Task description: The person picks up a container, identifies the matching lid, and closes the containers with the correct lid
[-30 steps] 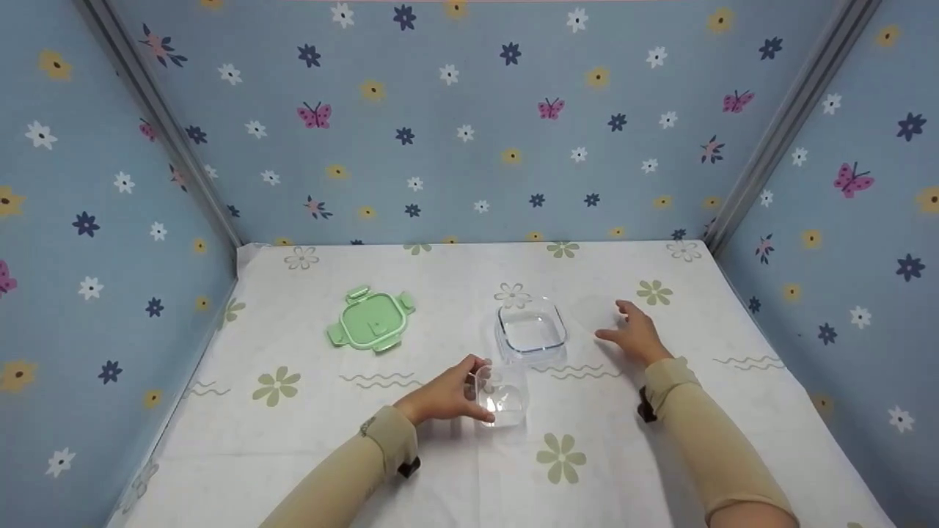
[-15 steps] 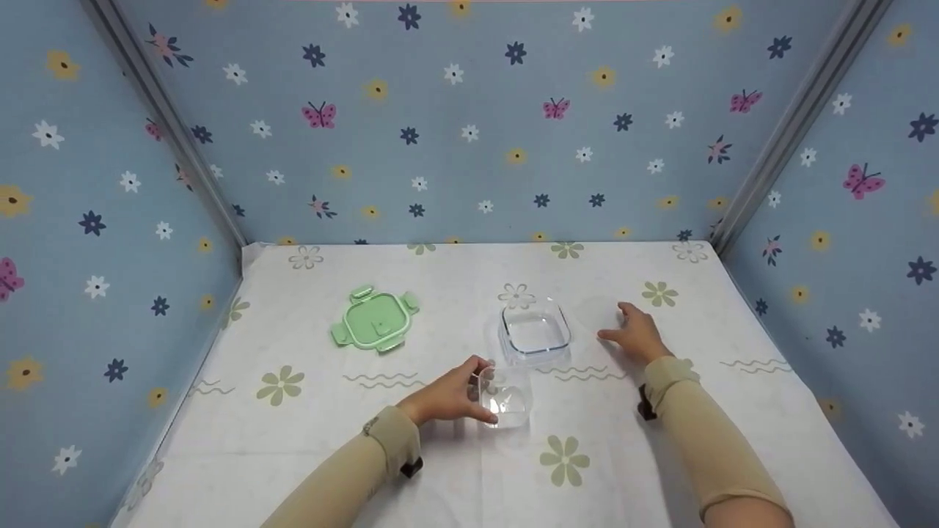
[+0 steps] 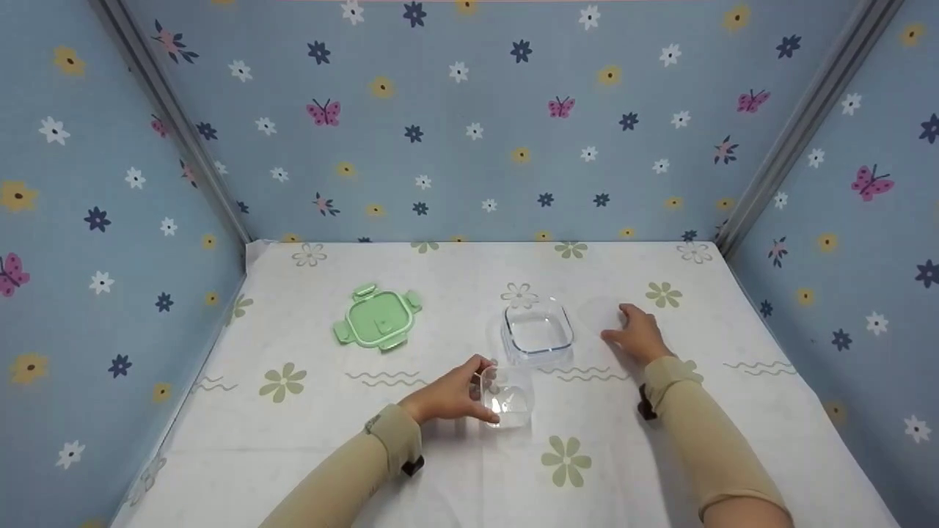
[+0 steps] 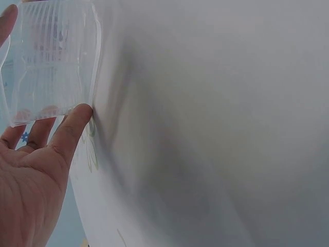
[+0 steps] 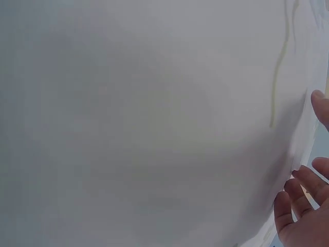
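Observation:
My left hand [image 3: 449, 397] grips a small clear plastic container [image 3: 509, 398] that stands on the flowered tablecloth [image 3: 469, 469]; thumb and fingers curl round its left side. The left wrist view shows the ribbed clear container [image 4: 51, 62] between the thumb and fingers of that hand [image 4: 31, 175]. Just behind it sits a square clear glass dish [image 3: 537, 331], empty and uncovered. My right hand [image 3: 637, 334] lies flat on the cloth right of the dish, fingers spread and holding nothing. The right wrist view shows only its fingertips [image 5: 303, 206] over white cloth.
A green square lid [image 3: 378, 320] with four clip flaps lies at the back left of the table. A faint round outline [image 3: 600, 312] shows on the cloth by my right fingers. Blue patterned walls [image 3: 469, 132] close in the back and both sides.

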The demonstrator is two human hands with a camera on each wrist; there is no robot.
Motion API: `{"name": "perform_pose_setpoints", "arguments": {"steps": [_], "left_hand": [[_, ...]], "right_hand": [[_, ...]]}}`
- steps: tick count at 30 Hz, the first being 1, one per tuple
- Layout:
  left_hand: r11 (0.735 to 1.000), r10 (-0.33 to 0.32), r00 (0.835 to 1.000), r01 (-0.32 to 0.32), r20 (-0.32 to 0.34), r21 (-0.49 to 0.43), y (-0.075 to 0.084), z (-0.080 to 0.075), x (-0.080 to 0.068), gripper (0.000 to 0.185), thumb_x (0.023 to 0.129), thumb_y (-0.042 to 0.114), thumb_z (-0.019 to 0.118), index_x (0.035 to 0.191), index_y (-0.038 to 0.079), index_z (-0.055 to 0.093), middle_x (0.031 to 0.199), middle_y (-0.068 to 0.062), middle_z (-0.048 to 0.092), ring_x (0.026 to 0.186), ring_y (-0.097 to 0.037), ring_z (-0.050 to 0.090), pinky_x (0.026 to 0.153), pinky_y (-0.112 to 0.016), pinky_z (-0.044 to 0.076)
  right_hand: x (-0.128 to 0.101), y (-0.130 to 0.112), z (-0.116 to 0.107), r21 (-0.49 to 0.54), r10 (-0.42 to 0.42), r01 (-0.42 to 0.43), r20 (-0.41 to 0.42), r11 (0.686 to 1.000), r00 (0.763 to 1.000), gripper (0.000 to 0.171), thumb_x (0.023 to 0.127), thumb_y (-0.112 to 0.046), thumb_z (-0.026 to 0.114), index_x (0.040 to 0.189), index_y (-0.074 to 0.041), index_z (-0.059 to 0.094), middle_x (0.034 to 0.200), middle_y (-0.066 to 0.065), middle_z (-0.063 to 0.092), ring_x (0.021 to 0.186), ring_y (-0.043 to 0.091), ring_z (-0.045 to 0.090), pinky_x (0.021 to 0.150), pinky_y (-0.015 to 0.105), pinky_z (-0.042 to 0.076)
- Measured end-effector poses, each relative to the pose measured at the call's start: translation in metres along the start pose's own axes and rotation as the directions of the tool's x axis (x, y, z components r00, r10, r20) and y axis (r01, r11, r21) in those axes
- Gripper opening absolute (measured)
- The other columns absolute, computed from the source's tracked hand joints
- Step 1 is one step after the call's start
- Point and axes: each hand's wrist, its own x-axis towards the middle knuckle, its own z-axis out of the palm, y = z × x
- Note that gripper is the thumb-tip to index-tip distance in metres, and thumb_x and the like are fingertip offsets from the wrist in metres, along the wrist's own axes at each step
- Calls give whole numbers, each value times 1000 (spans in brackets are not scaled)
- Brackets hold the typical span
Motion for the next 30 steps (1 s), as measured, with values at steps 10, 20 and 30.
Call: {"name": "perform_pose_setpoints", "arguments": {"steps": [10,20,30], "left_hand": [[1000,4,1000,-4,-2,20,0,2,0,85,82,20,97,146,2,45,146,-18,58,139,-35,58,117,-49,52],[998,15,1000,-14,-10,55,2,-3,1,83,80,25,98,144,4,47,144,-16,60,136,-34,60,119,-51,49],[999,9,1000,-9,-2,37,1,-1,1,83,82,22,97,145,3,46,146,-18,57,135,-34,59,116,-49,53]], "right_hand": [[-2,-4,-4,40,75,-78,78,996,994,95,96,-21,81,168,6,26,174,31,28,164,48,23,136,58,19],[-3,-6,-10,18,44,-45,89,999,995,86,95,-18,81,161,11,36,162,36,39,154,51,37,132,61,29],[-5,-4,-6,69,32,-36,60,997,998,78,92,-14,84,153,8,41,154,35,47,145,49,47,126,60,37]]}}
